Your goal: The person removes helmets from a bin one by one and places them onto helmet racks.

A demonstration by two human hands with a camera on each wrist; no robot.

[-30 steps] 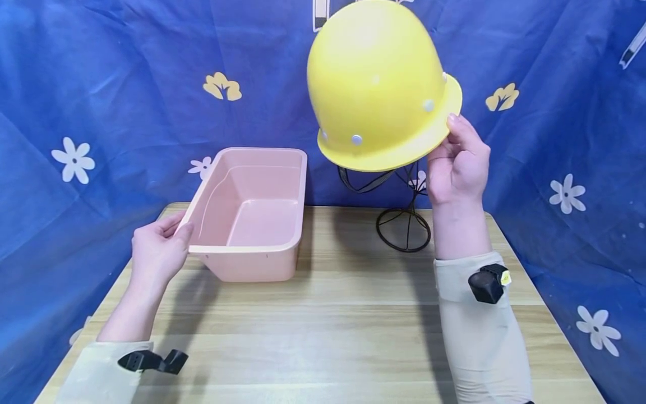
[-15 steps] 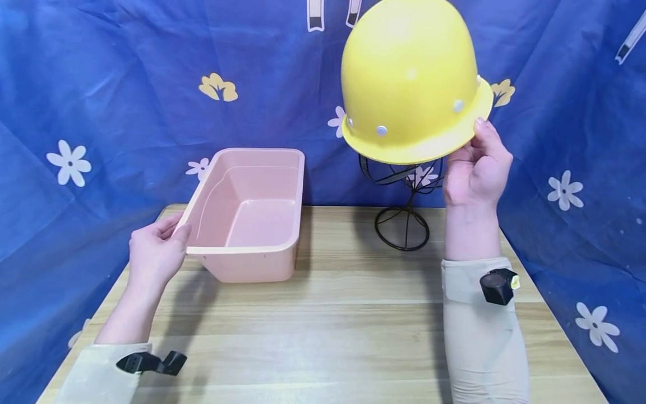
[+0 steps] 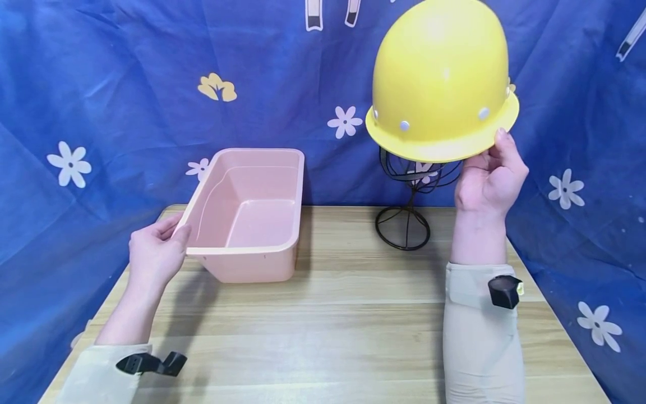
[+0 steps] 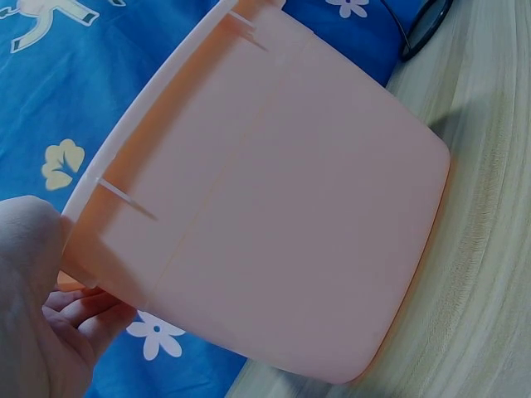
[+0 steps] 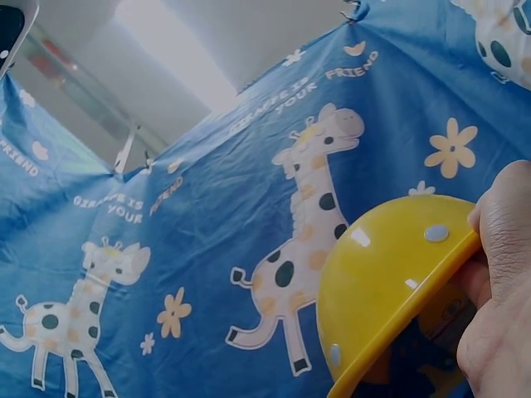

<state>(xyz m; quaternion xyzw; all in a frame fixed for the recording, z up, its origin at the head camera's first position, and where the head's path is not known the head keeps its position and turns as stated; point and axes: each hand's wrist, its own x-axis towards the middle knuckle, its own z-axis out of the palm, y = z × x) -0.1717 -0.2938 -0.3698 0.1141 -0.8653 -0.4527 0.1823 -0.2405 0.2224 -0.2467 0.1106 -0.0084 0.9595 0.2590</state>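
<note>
My right hand (image 3: 489, 174) grips the brim of a yellow hard hat (image 3: 439, 78), thumb on top and fingers beneath. The hat is up in the air, over a black wire stand (image 3: 406, 227) whose top it partly hides; whether the two touch I cannot tell. A black strap (image 3: 404, 174) hangs below the brim. With my left hand (image 3: 158, 247) I pinch the near left corner of a pink plastic bin (image 3: 262, 264), which sits on the table with nothing inside. The left wrist view shows the bin's outer wall (image 4: 290, 215) and my fingers under its rim.
The wooden table (image 3: 323, 342) carries the bin at the back left and the stand at the back right. Blue patterned cloth (image 3: 101, 112) encloses the back and both sides.
My right hand has carried the hard hat to the right, over the wire stand, and the hat has become more level. The left hand and the bin have stayed in place.
</note>
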